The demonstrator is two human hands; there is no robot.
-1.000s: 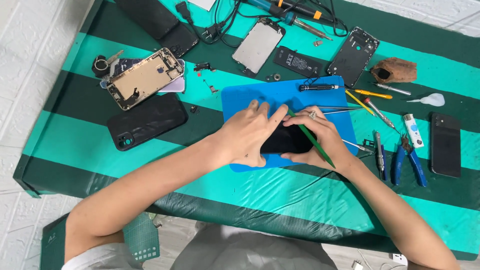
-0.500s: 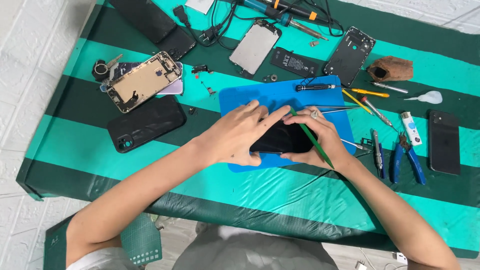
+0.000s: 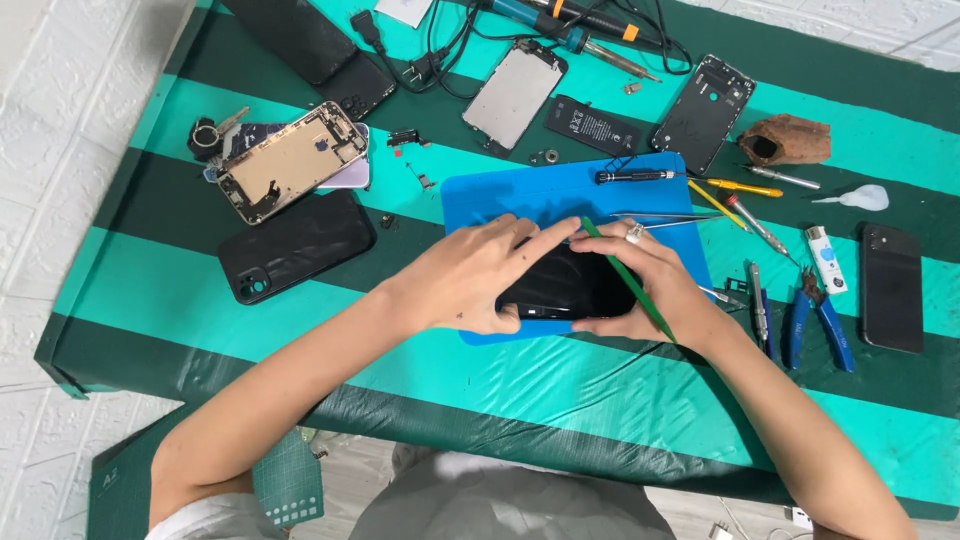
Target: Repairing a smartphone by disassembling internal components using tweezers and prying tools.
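A black phone (image 3: 570,285) lies on a blue work mat (image 3: 520,195) in the middle of the striped green cloth. My left hand (image 3: 475,275) grips the phone's left end, its index finger stretched along the top edge. My right hand (image 3: 650,285) clasps the right end and also holds a thin green pry stick (image 3: 625,280), which slants across the phone's right part. A ring shows on one right-hand finger.
Around the mat lie an opened phone frame (image 3: 290,160), a black phone case (image 3: 295,245), a screen panel (image 3: 515,95), a battery (image 3: 595,125), a back housing (image 3: 705,110), tweezers (image 3: 665,218), blue pliers (image 3: 820,320), a black phone (image 3: 890,285) and a soldering iron (image 3: 560,30).
Both hands stay on the black phone; they shifted it slightly on the blue mat. My left index finger now reaches further along the top edge.
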